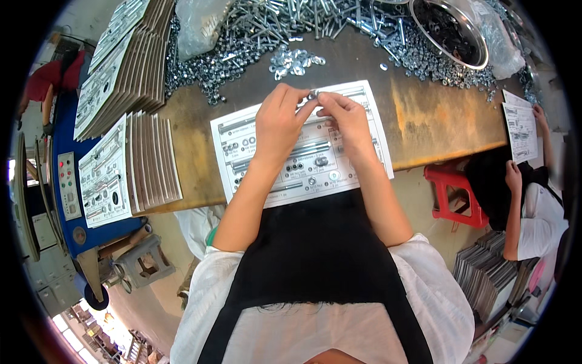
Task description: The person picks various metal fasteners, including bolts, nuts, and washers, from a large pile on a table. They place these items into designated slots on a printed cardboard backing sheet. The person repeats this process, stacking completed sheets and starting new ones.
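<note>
Two hands, left and right, thumbs and forefingers drawn together at the tips.

One small metal part, pinched where the fingertips of both hands meet; exact kind too small to tell, and which hand bears it cannot be told.

One white card, below the fingers and reaching to either side of them, slightly tilted on the table; bears pictures or pieces of bolts, nuts and washers, which of the two unclear.

One loose cluster of washers, just beyond the fingertips, slightly left.

One large heap of bolts and nuts, farther beyond the fingers, spreading to both sides.

One round metal bowl, beyond and right of the fingers, holding black pieces.

Two clear plastic bags, one beyond and left of the fingers, the other beyond and right.

Two rows of upright cards, far and near, left of the fingers.

One red stool, right of the fingers and lower, beside the table.

One co-worker, well right of the fingers, holding a printed sheet in both hands.
</note>
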Motion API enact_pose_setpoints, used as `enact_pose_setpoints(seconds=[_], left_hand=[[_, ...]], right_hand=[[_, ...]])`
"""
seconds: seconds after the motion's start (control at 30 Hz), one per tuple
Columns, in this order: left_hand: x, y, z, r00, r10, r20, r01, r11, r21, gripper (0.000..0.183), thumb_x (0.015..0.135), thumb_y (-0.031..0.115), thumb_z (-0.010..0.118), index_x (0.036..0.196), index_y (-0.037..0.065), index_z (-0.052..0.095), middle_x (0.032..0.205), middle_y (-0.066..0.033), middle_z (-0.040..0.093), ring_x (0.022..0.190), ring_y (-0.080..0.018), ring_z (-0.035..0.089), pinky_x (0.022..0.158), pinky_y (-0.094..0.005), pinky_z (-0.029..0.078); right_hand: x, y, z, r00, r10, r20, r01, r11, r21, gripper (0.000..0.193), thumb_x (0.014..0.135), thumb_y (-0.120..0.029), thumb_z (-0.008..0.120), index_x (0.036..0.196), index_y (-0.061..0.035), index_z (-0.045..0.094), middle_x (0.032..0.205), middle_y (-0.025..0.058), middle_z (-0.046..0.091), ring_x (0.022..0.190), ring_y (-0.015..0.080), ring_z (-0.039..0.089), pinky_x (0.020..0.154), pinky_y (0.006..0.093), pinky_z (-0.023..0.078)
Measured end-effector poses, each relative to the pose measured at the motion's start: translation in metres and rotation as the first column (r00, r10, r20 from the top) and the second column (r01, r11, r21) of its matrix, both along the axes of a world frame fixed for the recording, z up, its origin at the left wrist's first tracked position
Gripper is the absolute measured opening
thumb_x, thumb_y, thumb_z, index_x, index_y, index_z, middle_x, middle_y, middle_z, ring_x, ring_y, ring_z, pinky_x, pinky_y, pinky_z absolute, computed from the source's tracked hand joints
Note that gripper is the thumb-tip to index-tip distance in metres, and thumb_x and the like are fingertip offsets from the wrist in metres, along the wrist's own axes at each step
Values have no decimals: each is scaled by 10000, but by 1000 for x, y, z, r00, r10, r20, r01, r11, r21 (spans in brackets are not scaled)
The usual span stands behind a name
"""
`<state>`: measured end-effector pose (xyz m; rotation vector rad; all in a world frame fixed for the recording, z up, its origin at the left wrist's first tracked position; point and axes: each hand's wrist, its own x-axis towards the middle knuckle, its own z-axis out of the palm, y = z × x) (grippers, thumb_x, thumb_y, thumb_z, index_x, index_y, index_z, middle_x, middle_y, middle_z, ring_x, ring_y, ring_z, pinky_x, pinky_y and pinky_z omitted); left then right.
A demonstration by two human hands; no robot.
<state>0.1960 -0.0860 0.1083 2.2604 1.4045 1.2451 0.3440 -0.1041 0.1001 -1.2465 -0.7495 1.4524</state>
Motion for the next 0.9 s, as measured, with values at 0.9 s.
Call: enact_pose_setpoints(seconds=[0.9], left_hand=[[49,115,-29,956,-292,26,262,813,-521,276,780,203,809,933,5,694,843,-93,699,733,-189,653,683,-309,522]], right_hand=[[69,76,-61,988,-121,95,119,993,21,208,902,-182,698,970,15,707,826,53,703,749,97,663,632,226,528]])
